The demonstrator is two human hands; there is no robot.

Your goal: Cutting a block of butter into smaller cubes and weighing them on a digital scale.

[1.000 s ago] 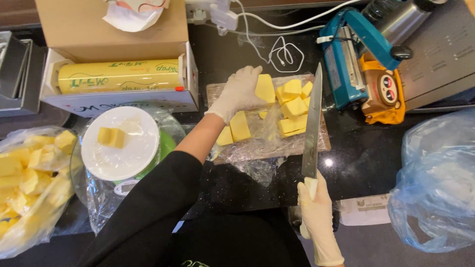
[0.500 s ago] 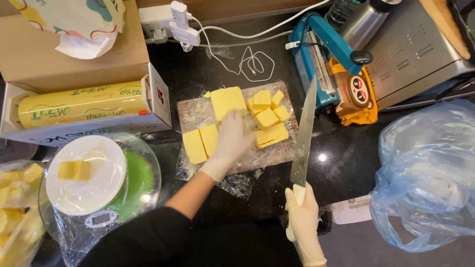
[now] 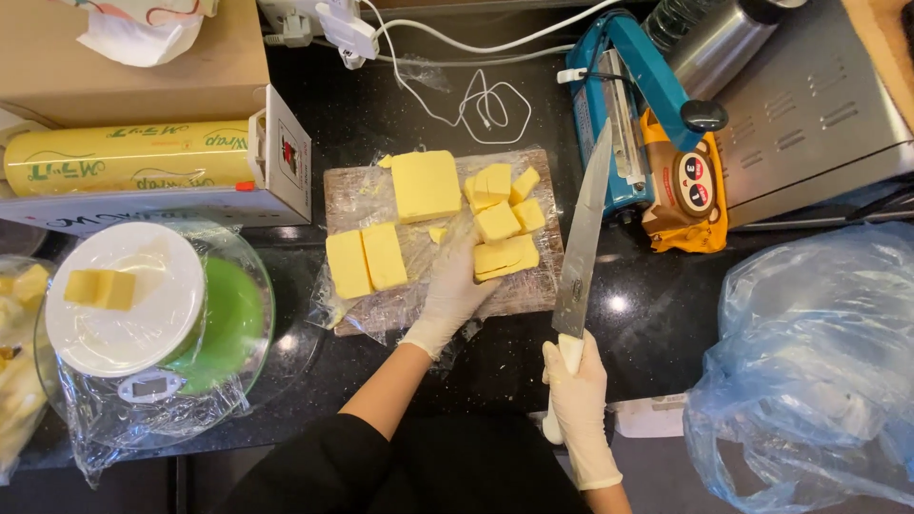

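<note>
- The left hand (image 3: 447,295), gloved in white, lies flat and open on the wrapped cutting board (image 3: 533,290), fingers spread beside the small butter cubes (image 3: 502,221); it grips nothing.
- The right hand (image 3: 578,395) is clenched round the handle of the big knife (image 3: 583,249), blade pointing away just off the board's right edge; the handle is almost wholly hidden inside the glove.
- Under the left palm, whether a piece sits there is impossible to tell.
- Left of the board, the scale (image 3: 124,300) carries two small chunks under its film; beyond it, the bag of pieces is cut off by the frame edge.
- Since half a second ago, the left hand has slid from the board's middle to its near edge, uncovering the two slabs (image 3: 367,259) on the board's left.
- The knife has hardly shifted.
</note>
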